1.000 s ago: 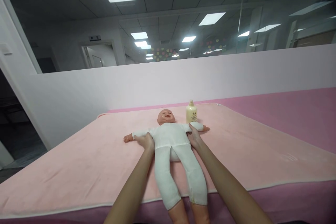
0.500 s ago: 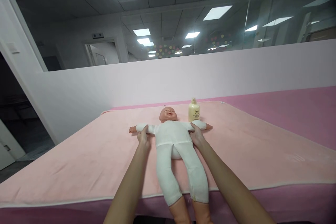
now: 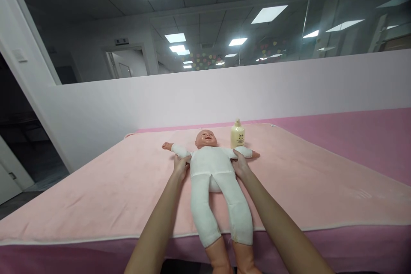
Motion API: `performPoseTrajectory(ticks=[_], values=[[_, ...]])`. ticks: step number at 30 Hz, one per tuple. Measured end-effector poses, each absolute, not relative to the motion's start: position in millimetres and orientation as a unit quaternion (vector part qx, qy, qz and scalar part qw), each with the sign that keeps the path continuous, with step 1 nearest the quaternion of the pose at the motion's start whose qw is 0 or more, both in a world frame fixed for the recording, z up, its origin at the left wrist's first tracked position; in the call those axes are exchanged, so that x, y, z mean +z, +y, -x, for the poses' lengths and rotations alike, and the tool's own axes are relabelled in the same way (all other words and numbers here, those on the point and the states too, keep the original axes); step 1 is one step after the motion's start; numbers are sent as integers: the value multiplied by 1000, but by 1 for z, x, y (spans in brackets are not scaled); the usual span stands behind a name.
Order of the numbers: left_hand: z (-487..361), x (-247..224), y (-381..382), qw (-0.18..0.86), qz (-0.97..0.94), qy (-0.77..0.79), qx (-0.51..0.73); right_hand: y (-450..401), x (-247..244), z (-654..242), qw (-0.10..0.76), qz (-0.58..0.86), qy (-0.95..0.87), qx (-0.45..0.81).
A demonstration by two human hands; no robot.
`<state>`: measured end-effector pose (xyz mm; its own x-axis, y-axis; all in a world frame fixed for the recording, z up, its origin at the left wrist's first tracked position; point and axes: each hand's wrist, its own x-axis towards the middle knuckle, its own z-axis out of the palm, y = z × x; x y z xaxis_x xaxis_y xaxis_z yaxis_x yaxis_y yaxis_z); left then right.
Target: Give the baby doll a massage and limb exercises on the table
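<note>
A baby doll [image 3: 212,162] with a white cloth body lies on its back, arms spread and legs toward me. My left hand [image 3: 181,166] is closed on the doll's arm at the left of the view, close to the shoulder. On the other side, my right hand [image 3: 239,164] grips the opposite upper arm near the armpit. The doll's head [image 3: 206,138] faces up. A pale yellow bottle [image 3: 237,135] stands upright just beyond the arm on the right.
A peach towel [image 3: 128,192] covers much of the pink padded surface [image 3: 369,137]. Behind it rises a white low wall [image 3: 205,98] with glass above. A dark doorway [image 3: 28,137] is at the far left.
My left hand has slid inward along the doll's arm toward the shoulder. That arm's hand has tilted up, away from me. My right hand has stayed in place.
</note>
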<state>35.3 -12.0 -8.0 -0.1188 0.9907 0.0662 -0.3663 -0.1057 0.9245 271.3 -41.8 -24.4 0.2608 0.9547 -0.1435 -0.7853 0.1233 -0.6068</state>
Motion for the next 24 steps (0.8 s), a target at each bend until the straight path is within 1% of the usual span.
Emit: performPoseTrajectory(ticks=[5, 14, 24], values=[[-37, -4, -16, 533, -388, 403, 635, -49, -15, -270, 709, 314, -113, 621], [-38, -2, -18, 538, -368, 405, 641, -49, -14, -269, 716, 318, -102, 613], [-35, -9, -12, 528, -386, 402, 641, -44, -19, -270, 716, 317, -112, 612]])
